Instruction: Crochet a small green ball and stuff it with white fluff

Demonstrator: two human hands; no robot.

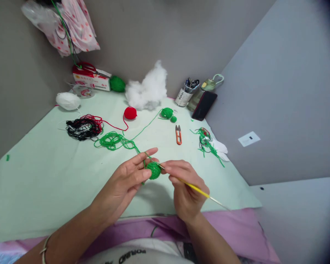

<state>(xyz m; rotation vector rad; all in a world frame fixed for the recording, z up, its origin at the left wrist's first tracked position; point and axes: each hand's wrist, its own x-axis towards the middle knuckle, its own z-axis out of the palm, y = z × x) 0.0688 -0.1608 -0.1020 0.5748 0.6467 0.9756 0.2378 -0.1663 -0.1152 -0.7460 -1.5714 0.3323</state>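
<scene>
Between thumb and fingers, my left hand (129, 175) pinches a small green crocheted piece (154, 171), with green yarn running up over the raised index finger. My right hand (187, 187) grips a crochet hook (196, 189) by its yellow handle, and the metal tip meets the upper right edge of the piece. From my left hand the working yarn leads back to a loose green yarn pile (111, 141) on the table. A thin green strand also stretches to a green yarn ball (167, 113) farther back.
Orange thread snips (178, 135) lie beyond my right hand. A red yarn ball (130, 113), tangled black yarn (82, 128) and white stuffing (148, 88) are farther back. Green yarn scraps (209, 143) and a phone (204, 105) are at the right. Grey walls (181, 40) bound the table.
</scene>
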